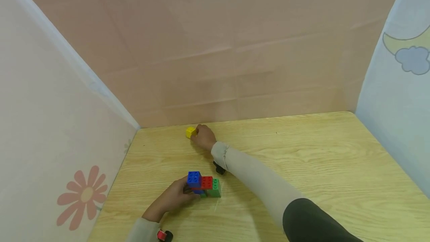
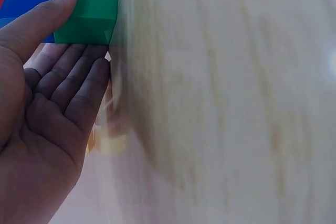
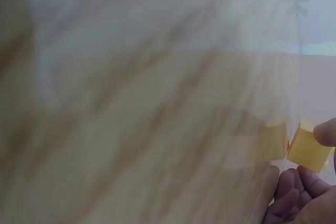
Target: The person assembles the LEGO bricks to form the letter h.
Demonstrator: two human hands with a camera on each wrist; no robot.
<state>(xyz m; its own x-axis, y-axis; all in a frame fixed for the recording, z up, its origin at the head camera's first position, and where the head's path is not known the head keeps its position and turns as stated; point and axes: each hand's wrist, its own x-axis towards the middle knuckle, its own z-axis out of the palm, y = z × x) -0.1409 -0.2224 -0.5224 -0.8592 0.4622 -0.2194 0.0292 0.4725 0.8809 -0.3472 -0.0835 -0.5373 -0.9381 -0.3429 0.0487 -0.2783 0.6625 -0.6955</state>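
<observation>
A joined stack of toy building blocks stands on the table in front of me: a blue block (image 1: 194, 178) at the top left, a red block (image 1: 206, 182) beside it and a green block (image 1: 216, 188) at the right end. My left hand (image 1: 178, 196) holds this stack from the left. In the left wrist view its thumb lies on a low green block (image 2: 88, 11), with the fingers on the opposite side. Farther back, my right hand (image 1: 204, 137) pinches a yellow block (image 1: 190, 132). The right wrist view shows the thumb against the yellow block (image 3: 310, 148), right by the tabletop.
The wood-grain table (image 1: 302, 160) meets a pinkish cloth wall (image 1: 235, 85) at the back, close behind the right hand. A pale flower-print panel (image 1: 67, 122) borders the left, and a light blue panel (image 1: 396, 122) the right. My right forearm (image 1: 255, 176) crosses over the table's middle.
</observation>
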